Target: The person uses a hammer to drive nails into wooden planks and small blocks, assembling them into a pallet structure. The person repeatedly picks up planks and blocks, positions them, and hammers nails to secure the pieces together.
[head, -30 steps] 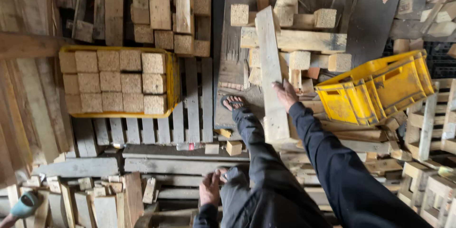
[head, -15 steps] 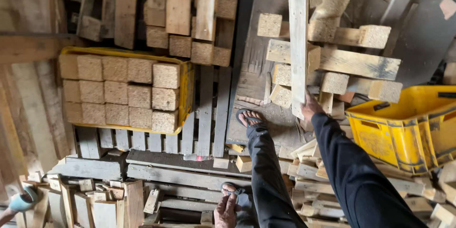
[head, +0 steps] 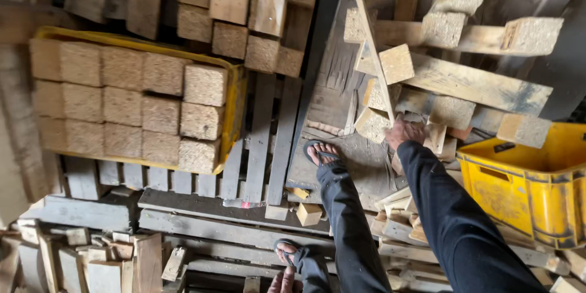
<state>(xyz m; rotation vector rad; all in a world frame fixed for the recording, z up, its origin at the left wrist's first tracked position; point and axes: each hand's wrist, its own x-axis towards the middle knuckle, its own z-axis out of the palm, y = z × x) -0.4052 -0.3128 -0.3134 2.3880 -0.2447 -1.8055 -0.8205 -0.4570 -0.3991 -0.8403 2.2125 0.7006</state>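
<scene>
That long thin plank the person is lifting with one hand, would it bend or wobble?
The plank looks thin, so it may flex slightly. The right hand grips only its lower end, so it could sway. Its rough wood probably won't slip.

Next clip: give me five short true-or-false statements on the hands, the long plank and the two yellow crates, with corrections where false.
1. The right hand has its grip on the lower end of the long, narrow wooden plank. True.
2. The yellow plastic crate on the left is empty. False: it is packed with pressed-wood blocks.
3. The left hand is low, beside a sandalled foot. True.
4. The yellow plastic crate on the right is filled with blocks. False: its visible inside is bare.
5. The person stands barefoot. False: both feet wear sandals.
</scene>
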